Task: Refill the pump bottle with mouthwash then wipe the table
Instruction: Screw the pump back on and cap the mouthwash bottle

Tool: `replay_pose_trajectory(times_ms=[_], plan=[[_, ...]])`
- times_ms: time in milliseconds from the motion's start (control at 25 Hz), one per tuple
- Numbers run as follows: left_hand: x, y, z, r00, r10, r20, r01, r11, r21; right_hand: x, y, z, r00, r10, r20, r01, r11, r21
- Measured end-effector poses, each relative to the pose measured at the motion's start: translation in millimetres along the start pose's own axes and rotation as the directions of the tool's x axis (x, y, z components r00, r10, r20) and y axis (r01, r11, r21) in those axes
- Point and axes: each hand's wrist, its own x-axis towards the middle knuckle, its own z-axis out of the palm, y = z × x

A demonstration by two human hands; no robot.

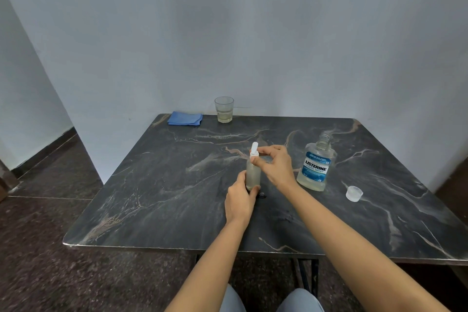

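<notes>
At mid-table, the left hand [239, 200] grips the pump bottle [253, 172] while the right hand [274, 167] pinches its pump head [254, 151]. Wiping with the blue cloth [184, 118] likely follows.

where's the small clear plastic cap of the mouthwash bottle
The clear plastic cap lies on the dark marble table, right of the open mouthwash bottle.
</notes>
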Motion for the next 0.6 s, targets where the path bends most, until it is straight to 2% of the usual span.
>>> replay_pose_trajectory(times_ms=[240,480,600], plan=[[1,0,1,1.0,-0.014,0.007,0.014,1.0,-0.008,-16,-16,1,0.985,0.087,-0.147,-0.097,0.993,-0.061],[1,1,1,1.0,-0.024,0.001,0.024,1.0,-0.011,-24,-26,5,0.964,0.127,-0.233,-0.153,0.984,-0.095],[-1,1,-1,0.999,-0.038,0.009,0.038,0.998,-0.051,-24,-24,8,0.966,0.119,-0.23,-0.133,0.99,-0.045]])
